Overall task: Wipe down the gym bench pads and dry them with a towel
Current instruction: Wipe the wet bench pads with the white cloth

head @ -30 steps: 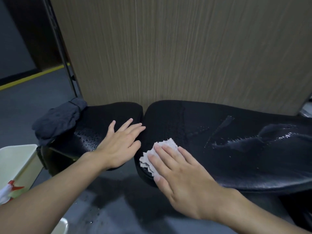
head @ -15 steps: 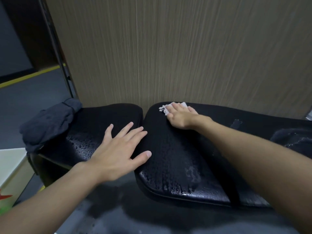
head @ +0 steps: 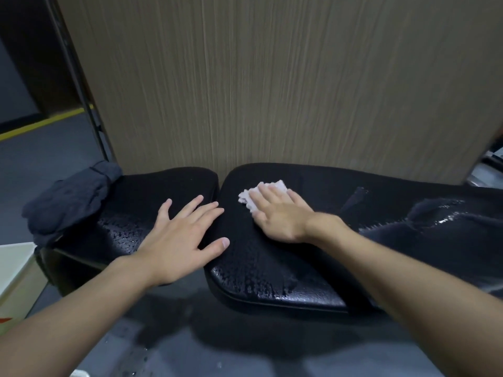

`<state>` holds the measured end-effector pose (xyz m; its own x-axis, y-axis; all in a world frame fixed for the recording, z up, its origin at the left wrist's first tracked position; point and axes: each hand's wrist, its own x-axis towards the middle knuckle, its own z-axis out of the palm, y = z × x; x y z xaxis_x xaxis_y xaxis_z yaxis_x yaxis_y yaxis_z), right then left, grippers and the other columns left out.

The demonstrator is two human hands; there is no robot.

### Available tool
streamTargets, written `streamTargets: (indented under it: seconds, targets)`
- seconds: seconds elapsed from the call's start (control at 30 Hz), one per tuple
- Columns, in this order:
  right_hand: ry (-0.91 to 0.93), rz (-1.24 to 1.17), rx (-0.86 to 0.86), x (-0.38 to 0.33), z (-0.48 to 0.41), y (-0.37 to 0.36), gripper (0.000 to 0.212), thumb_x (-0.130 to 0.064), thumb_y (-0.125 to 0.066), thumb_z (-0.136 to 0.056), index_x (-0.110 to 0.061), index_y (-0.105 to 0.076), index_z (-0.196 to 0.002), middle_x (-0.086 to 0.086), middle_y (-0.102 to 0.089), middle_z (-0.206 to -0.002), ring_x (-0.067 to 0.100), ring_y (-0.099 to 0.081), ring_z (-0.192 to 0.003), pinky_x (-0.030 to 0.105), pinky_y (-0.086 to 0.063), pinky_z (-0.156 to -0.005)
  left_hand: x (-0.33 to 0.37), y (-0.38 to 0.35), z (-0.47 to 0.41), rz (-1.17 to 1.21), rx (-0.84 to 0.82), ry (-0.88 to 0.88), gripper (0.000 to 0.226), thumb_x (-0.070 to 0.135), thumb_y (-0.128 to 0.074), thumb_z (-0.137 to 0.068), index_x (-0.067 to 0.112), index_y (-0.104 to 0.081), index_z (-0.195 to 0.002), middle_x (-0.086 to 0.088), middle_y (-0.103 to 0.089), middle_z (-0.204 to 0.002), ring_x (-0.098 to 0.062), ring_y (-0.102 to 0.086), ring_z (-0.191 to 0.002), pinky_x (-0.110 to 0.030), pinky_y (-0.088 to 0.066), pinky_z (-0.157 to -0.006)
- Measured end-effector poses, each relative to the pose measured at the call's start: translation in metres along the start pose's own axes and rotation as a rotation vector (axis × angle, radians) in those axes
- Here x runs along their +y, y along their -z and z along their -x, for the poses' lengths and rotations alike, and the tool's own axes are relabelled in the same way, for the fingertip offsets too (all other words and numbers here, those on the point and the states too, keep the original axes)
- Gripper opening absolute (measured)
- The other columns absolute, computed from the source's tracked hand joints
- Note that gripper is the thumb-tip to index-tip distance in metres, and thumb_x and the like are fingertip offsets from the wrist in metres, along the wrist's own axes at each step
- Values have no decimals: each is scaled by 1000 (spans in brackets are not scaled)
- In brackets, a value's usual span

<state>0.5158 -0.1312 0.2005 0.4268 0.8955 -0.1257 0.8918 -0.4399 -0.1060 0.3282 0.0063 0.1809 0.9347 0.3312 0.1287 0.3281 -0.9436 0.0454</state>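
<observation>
Two black bench pads lie side by side against a wooden wall: a small seat pad (head: 152,197) on the left and a long back pad (head: 340,240) on the right, both beaded with water drops. My right hand (head: 280,213) presses a small white cloth (head: 265,193) flat onto the far part of the long pad. My left hand (head: 182,238) rests flat with fingers spread on the seat pad's right edge, holding nothing. A dark grey towel (head: 70,200) lies bunched on the seat pad's left end.
A wood-grain wall panel (head: 272,91) stands directly behind the bench. A cream-coloured bin (head: 16,270) sits at the lower left. A black metal post (head: 79,85) rises at the left. The grey floor (head: 217,357) below shows wet spots.
My right hand swept the cloth from the long pad's near edge to its far edge, then drew it back a little toward me. My left hand stayed on the seat pad.
</observation>
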Motion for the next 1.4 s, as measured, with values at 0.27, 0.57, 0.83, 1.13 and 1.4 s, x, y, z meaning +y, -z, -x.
streamTargets:
  seconds: [0.27, 0.57, 0.83, 1.13, 1.4]
  targets:
    - [189, 103, 14, -28, 125, -19, 80, -53, 14, -82, -26, 9, -158, -4, 18, -165, 13, 20, -150, 36, 12, -120, -1, 3, -2, 74, -23, 26, 86, 74, -8, -76, 36, -25, -151, 19, -18, -160, -4, 3, -149, -56, 3, -118]
    - [23, 25, 6, 15, 47, -1, 56, -40, -17, -106, -29, -1, -159, -5, 8, -167, 10, 12, -151, 40, 6, -123, 38, 6, -7, 48, -160, 55, 92, 80, -3, -70, 41, -5, -154, 0, -3, -165, -21, -2, -151, -64, 8, -114]
    - [-229, -43, 32, 87, -75, 20, 57, -43, -14, -99, -33, -16, -155, -6, -12, -165, 17, -5, -152, 43, -4, -121, 38, -2, -11, -7, -191, 66, 86, 84, 2, -66, 56, 8, -147, -1, 7, -165, -20, 10, -151, -65, 11, -112]
    - [-239, -17, 5, 79, -57, 12, 61, -42, -13, -100, -26, -6, -158, -6, -1, -167, 12, 6, -152, 44, 2, -122, 38, 1, -12, 11, -201, 77, 87, 85, 1, -65, 56, 5, -147, -2, 5, -165, -20, 8, -151, -65, 11, -112]
    - [47, 58, 3, 10, 109, -9, 63, -48, -1, -101, -23, 8, -158, -2, 15, -166, 14, 17, -151, 41, 7, -122, 43, 9, -8, 6, -242, 80, 88, 85, 1, -67, 54, 5, -149, -4, 4, -165, -23, 4, -151, -67, 11, -112]
